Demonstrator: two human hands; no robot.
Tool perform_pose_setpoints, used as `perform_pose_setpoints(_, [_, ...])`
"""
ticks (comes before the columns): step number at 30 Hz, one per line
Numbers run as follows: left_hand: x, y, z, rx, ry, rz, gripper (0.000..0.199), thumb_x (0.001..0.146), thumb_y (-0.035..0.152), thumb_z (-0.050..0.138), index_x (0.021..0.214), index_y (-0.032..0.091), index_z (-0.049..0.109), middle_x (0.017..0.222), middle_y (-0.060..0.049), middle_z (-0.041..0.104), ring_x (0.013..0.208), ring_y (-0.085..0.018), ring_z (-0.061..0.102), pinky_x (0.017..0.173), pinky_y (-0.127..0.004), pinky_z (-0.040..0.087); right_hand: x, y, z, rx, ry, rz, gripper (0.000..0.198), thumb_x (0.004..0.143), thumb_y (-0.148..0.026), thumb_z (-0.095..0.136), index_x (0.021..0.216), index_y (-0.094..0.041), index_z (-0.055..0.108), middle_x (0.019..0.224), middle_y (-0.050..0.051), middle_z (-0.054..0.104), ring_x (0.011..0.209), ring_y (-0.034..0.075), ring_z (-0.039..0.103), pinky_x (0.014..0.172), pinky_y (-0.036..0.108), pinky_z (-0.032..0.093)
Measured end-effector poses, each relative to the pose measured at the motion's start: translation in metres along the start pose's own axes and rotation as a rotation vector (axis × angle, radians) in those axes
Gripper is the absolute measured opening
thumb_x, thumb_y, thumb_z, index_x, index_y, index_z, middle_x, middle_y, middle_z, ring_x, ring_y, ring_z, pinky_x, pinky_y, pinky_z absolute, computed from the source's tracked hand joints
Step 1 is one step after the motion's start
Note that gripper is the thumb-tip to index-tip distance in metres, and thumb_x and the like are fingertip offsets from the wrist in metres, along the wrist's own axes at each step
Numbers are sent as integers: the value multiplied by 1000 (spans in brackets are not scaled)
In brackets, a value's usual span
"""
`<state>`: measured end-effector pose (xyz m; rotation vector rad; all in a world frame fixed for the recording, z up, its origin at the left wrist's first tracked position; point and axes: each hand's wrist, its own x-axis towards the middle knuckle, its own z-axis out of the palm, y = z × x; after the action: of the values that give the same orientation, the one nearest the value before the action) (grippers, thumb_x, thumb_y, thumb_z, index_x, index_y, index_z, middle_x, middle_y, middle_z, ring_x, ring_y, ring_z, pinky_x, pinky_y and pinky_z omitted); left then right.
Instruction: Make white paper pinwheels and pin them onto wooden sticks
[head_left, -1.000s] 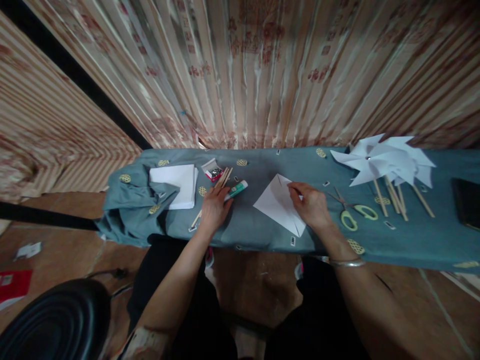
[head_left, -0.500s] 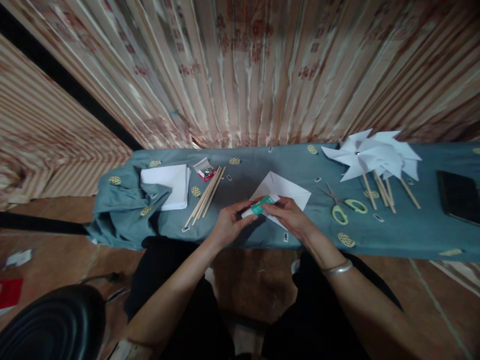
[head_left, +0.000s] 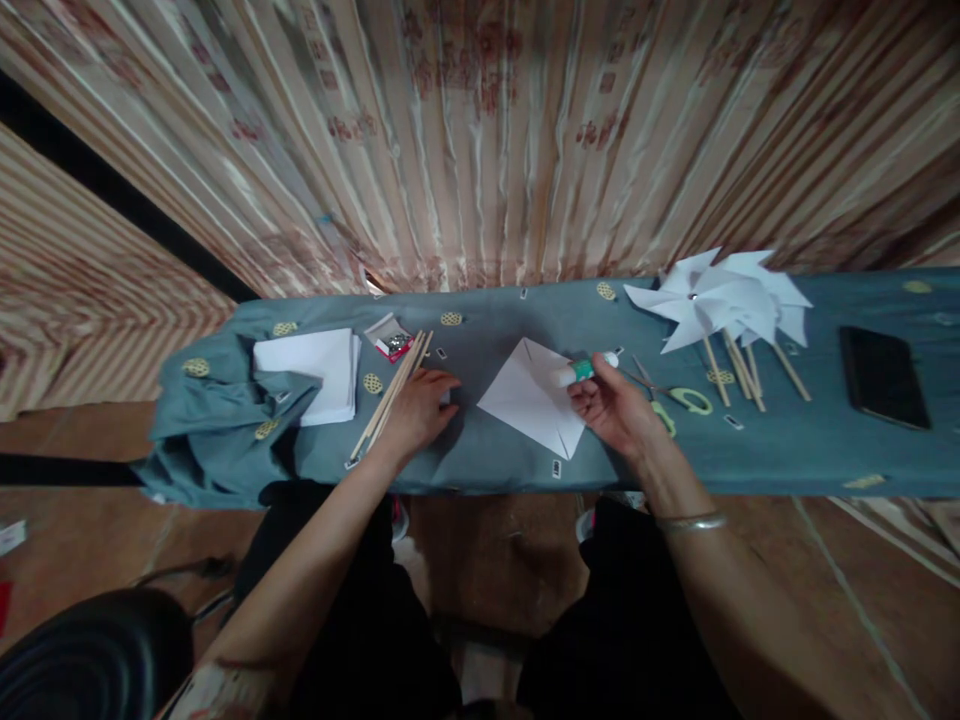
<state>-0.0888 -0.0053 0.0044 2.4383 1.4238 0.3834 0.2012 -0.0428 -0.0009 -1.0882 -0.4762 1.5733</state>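
Note:
In my right hand (head_left: 611, 405) is a glue stick (head_left: 581, 371) with a green and white label, held above the right edge of a white paper square (head_left: 525, 395). The square lies flat with a slit running in from some of its corners. My left hand (head_left: 422, 408) is near the table beside the thin wooden sticks (head_left: 386, 405), its fingers curled on a small pale piece that looks like the glue stick's cap (head_left: 445, 397). Green-handled scissors (head_left: 686, 400) lie right of my right hand, partly hidden by it.
White paper pinwheels (head_left: 697, 297) on wooden sticks lie at the right, near a black phone-like slab (head_left: 883, 375). Left are stacked white paper (head_left: 330, 375) and an open box (head_left: 391, 338) of small metal pieces. A grey-green cloth (head_left: 480, 465) covers the narrow table.
My hands have parted from around the glue stick. The right hand carried it rightward; the left moved left toward the wooden sticks, with a small pale piece. The view shifted slightly.

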Motion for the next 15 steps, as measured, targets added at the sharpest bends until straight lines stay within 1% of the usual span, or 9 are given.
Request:
perform_pose_setpoints(3, [-2, 11, -1, 24, 74, 67, 38, 83, 19, 70, 120, 15, 66, 135, -14, 62, 126, -32, 55, 113, -50, 43, -2, -2, -5, -15, -14, 5, 34, 72, -51, 83, 74, -22, 64, 64, -3, 68, 52, 10, 61, 45, 19, 51])
perform_pose_setpoints(5, [-2, 25, 3, -1, 108, 138, 32, 89, 21, 64, 120, 15, 66, 136, -14, 61, 127, -31, 54, 112, -51, 43, -4, -2, -7, -38, -16, -26, 32, 72, -48, 84, 75, -23, 65, 64, -2, 68, 53, 11, 61, 47, 21, 53])
perform_pose_setpoints(7, [-1, 42, 13, -59, 79, 232, 27, 94, 23, 57, 119, 16, 66, 134, -14, 62, 126, -29, 54, 108, -48, 47, -6, 0, -8, -69, 9, -69, 31, 69, -45, 86, 77, -23, 67, 65, -3, 68, 54, 11, 62, 50, 22, 54])
perform_pose_setpoints(9, [0, 57, 28, -104, 28, 315, 33, 96, 29, 55, 126, 15, 62, 139, -17, 57, 132, -30, 51, 111, -48, 45, -8, 3, -8, -122, 58, -122, 33, 66, -43, 89, 82, -23, 69, 67, -3, 68, 56, 10, 61, 53, 22, 54])
perform_pose_setpoints(11, [2, 68, 45, -111, -6, 352, 45, 95, 35, 58, 135, 15, 56, 151, -20, 46, 142, -33, 42, 116, -52, 39, -9, 5, -8, -218, 127, -206, 36, 62, -44, 90, 84, -23, 70, 68, -4, 67, 58, 9, 61, 55, 22, 53])
perform_pose_setpoints(13, [3, 74, 58, -112, -41, 370, 54, 94, 40, 61, 143, 20, 50, 159, -19, 35, 150, -35, 30, 119, -58, 32, -8, 7, -8, -356, 194, -318, 36, 62, -47, 89, 80, -23, 68, 68, -4, 66, 59, 11, 60, 56, 24, 53])
perform_pose_setpoints(15, [4, 75, 66, -114, -65, 367, 58, 93, 43, 61, 146, 25, 46, 163, -17, 30, 153, -36, 22, 120, -62, 26, -4, 9, -8, -506, 227, -417, 35, 65, -51, 85, 77, -24, 65, 68, -3, 65, 61, 13, 60, 59, 27, 54])
